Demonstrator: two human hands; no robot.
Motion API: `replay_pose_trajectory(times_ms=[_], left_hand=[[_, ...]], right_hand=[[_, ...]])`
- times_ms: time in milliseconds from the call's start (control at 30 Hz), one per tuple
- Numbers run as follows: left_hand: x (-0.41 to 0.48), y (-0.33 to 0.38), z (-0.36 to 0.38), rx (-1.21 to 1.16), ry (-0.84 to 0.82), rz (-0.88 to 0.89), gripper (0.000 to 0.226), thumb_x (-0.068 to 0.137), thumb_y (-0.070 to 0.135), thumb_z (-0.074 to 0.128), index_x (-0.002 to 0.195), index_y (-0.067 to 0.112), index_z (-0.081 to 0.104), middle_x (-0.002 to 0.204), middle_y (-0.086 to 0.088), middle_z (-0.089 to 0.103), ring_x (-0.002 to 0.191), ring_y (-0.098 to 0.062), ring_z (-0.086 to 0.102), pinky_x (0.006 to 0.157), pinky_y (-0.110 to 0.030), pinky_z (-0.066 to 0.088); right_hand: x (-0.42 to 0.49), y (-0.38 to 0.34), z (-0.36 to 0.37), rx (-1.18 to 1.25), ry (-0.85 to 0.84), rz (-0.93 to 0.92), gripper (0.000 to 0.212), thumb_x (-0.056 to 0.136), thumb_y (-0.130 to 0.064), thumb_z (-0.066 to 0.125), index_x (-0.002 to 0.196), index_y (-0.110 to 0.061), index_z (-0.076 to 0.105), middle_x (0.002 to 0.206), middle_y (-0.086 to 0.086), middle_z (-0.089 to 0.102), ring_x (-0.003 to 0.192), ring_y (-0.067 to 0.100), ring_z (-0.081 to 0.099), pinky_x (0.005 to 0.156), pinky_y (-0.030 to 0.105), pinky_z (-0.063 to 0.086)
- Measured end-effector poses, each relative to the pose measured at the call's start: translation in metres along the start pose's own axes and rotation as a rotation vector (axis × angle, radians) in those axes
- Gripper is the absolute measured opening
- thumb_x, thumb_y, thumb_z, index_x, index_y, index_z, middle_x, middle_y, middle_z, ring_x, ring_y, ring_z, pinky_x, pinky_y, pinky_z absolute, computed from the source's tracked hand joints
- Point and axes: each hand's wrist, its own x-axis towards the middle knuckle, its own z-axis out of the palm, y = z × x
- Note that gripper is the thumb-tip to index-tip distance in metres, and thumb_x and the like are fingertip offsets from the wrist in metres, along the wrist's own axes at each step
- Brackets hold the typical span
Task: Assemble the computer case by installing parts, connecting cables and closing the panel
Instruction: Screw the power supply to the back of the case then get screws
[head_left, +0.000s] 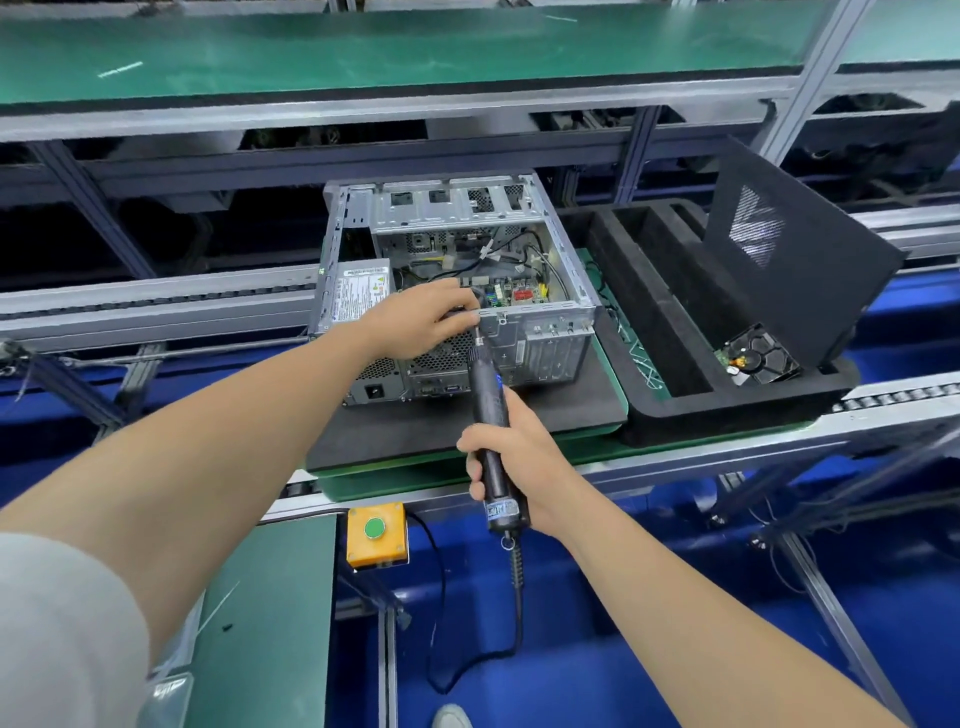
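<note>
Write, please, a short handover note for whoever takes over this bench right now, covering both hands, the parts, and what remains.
Hands: the left hand rests on the rear top edge of the computer case, fingertips by the bit; whether it pinches anything is hidden. The right hand grips the electric screwdriver, bit at that edge.
Done: power supply and motherboard sit inside, with cables run.
Left: probably finish fastening there, fit the hard drive lying in the foam tray, and close the case with the side panel leaning in that tray.

Screwdriver (482, 382) tip — hidden behind left hand (421, 322).
</note>
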Motion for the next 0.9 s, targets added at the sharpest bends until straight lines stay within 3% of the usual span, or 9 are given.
replay_pose_trajectory(times_ms=[133, 300, 367, 433, 533, 667, 767, 900], left_hand=[[0.000, 0.001, -0.001, -0.014, -0.005, 0.014, 0.019, 0.105, 0.048, 0.040, 0.104, 0.036, 0.054, 0.099, 0.015, 0.051, 0.092, -0.008, 0.053, 0.084, -0.040, 0.050], [0.000, 0.001, -0.004, -0.046, -0.033, 0.008, 0.022, 0.105, 0.046, 0.042, 0.105, 0.031, 0.058, 0.099, 0.012, 0.053, 0.093, -0.011, 0.053, 0.087, -0.040, 0.048], [0.000, 0.001, -0.005, -0.071, -0.044, -0.017, 0.023, 0.105, 0.045, 0.044, 0.108, 0.029, 0.061, 0.100, 0.018, 0.053, 0.096, -0.010, 0.053, 0.087, -0.037, 0.046], [0.001, 0.003, -0.006, -0.162, -0.047, -0.088, 0.028, 0.105, 0.046, 0.045, 0.112, 0.028, 0.064, 0.105, 0.025, 0.054, 0.103, -0.009, 0.054, 0.090, -0.033, 0.042], [0.005, 0.006, -0.012, -0.350, -0.055, -0.224, 0.034, 0.105, 0.043, 0.041, 0.105, 0.027, 0.071, 0.112, 0.017, 0.065, 0.107, -0.010, 0.057, 0.097, -0.033, 0.040], [0.011, 0.003, -0.017, -0.490, -0.051, -0.338, 0.025, 0.104, 0.023, 0.045, 0.111, 0.029, 0.069, 0.097, 0.017, 0.061, 0.082, -0.006, 0.054, 0.078, -0.029, 0.041], [0.012, 0.000, -0.016, -0.503, -0.032, -0.397, 0.015, 0.104, 0.025, 0.051, 0.111, 0.025, 0.064, 0.089, 0.010, 0.059, 0.070, -0.009, 0.050, 0.064, -0.027, 0.038], [0.013, 0.000, -0.017, -0.580, -0.056, -0.417, 0.014, 0.103, 0.023, 0.055, 0.098, 0.021, 0.067, 0.085, 0.003, 0.062, 0.068, -0.017, 0.046, 0.058, -0.028, 0.039]], right_hand=[[0.001, 0.004, 0.000, -0.235, 0.109, -0.049, 0.068, 0.085, -0.002, 0.068, 0.135, -0.041, 0.044, 0.087, 0.014, 0.057, 0.057, 0.023, 0.057, 0.051, 0.035, 0.053], [0.001, -0.003, -0.006, 0.018, 0.004, 0.018, 0.055, 0.083, 0.006, 0.066, 0.126, -0.027, 0.054, 0.082, 0.012, 0.053, 0.055, 0.022, 0.052, 0.048, 0.032, 0.047], [0.002, -0.004, -0.007, 0.026, -0.003, 0.024, 0.054, 0.083, 0.006, 0.066, 0.125, -0.025, 0.055, 0.080, 0.011, 0.053, 0.055, 0.022, 0.052, 0.048, 0.032, 0.047], [0.002, -0.004, -0.007, 0.040, -0.006, 0.032, 0.052, 0.082, 0.005, 0.068, 0.123, -0.024, 0.055, 0.081, 0.010, 0.054, 0.056, 0.022, 0.052, 0.048, 0.032, 0.047], [0.002, -0.004, -0.007, 0.061, -0.012, 0.049, 0.051, 0.081, 0.004, 0.069, 0.121, -0.025, 0.056, 0.079, 0.009, 0.055, 0.056, 0.021, 0.053, 0.048, 0.031, 0.047], [0.004, -0.004, -0.009, 0.087, -0.032, 0.056, 0.045, 0.079, 0.001, 0.071, 0.113, -0.025, 0.057, 0.079, 0.010, 0.054, 0.057, 0.021, 0.053, 0.049, 0.031, 0.047], [0.005, -0.005, -0.011, 0.082, -0.036, 0.056, 0.047, 0.078, 0.000, 0.073, 0.115, -0.025, 0.059, 0.081, 0.010, 0.055, 0.057, 0.022, 0.053, 0.049, 0.031, 0.047], [0.005, -0.005, -0.013, 0.070, -0.046, 0.052, 0.052, 0.076, -0.002, 0.074, 0.119, -0.027, 0.060, 0.082, 0.011, 0.056, 0.057, 0.023, 0.054, 0.049, 0.031, 0.048]])
